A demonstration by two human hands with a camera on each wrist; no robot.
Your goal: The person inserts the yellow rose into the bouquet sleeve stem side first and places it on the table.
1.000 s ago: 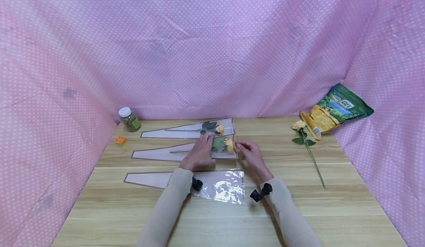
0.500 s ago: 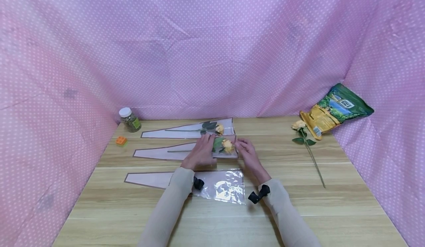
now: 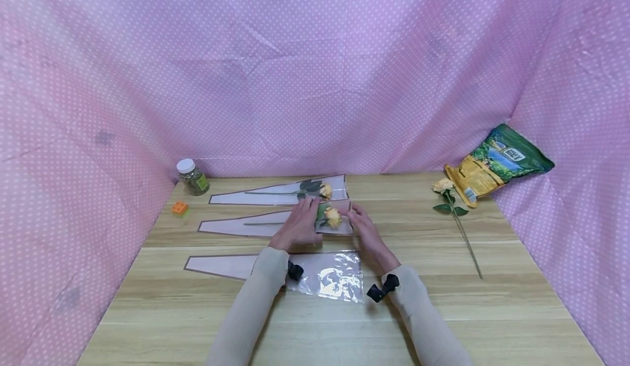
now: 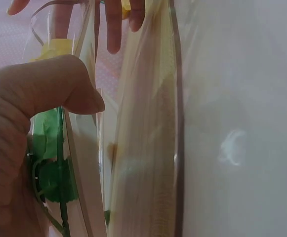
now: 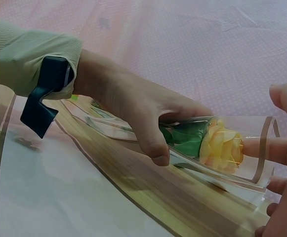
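A yellow rose (image 3: 332, 218) with green leaves lies inside a clear, dark-edged flower sleeve (image 3: 216, 227), the middle one of three on the table. My left hand (image 3: 299, 225) grips this sleeve partway along, its thumb across the front in both wrist views. At the wide mouth is my right hand (image 3: 369, 233). One of its fingers (image 5: 266, 149) reaches straight into the sleeve against the rose's petals, while the thumb stands apart. Part of the stem is hidden under the left hand.
Behind lies another sleeve (image 3: 231, 197) with a yellow rose (image 3: 325, 191) inside. A flat sleeve (image 3: 315, 273) lies in front, under the left forearm. One loose rose (image 3: 444, 186) and a green-yellow bag (image 3: 497, 161) are at right; a white-lidded jar (image 3: 193, 178) and orange block (image 3: 179, 208) at left.
The rose has slid left, deeper into the middle sleeve. My right hand has moved slightly left with it, from the sleeve's edge to inside its mouth. The left hand has barely shifted.
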